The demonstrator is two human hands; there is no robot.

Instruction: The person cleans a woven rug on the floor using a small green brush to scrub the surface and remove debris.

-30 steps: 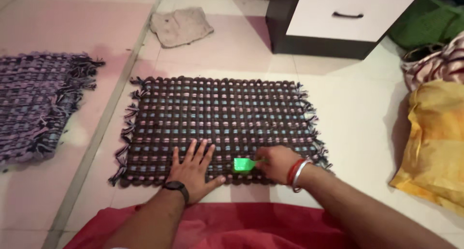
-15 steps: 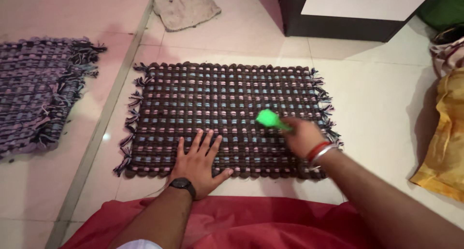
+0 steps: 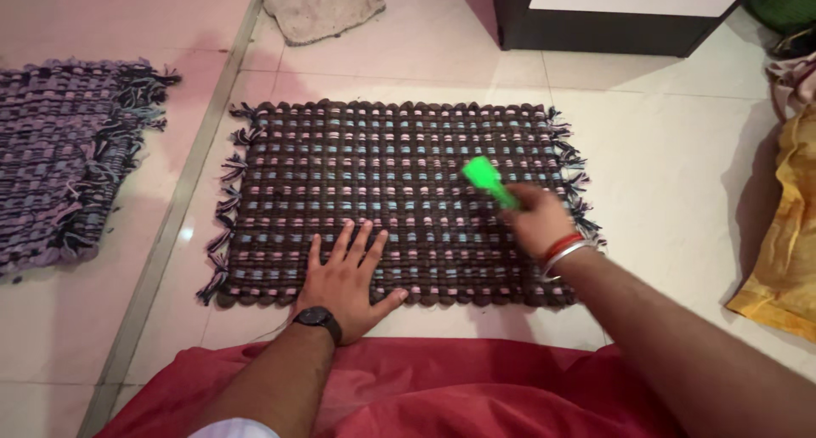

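A dark woven mat [image 3: 374, 166] with pink and blue checks and fringed ends lies flat on the tiled floor. My left hand [image 3: 346, 278], a black watch on its wrist, presses flat with fingers spread on the mat's near edge. My right hand [image 3: 534, 220], with red and silver bangles, grips a small bright green brush [image 3: 488, 179] raised over the mat's right half. The brush is blurred.
A second purple woven mat [image 3: 59, 149] lies at the left. A grey cloth [image 3: 319, 5] sits at the top, beside a dark cabinet base [image 3: 612, 26]. Yellow fabric [image 3: 786, 234] lies at the right. Red cloth [image 3: 425, 387] covers my lap.
My right hand carried the green brush from the mat's near edge up and to the right across the mat. My left hand stayed pressed in place. The view shifted slightly.
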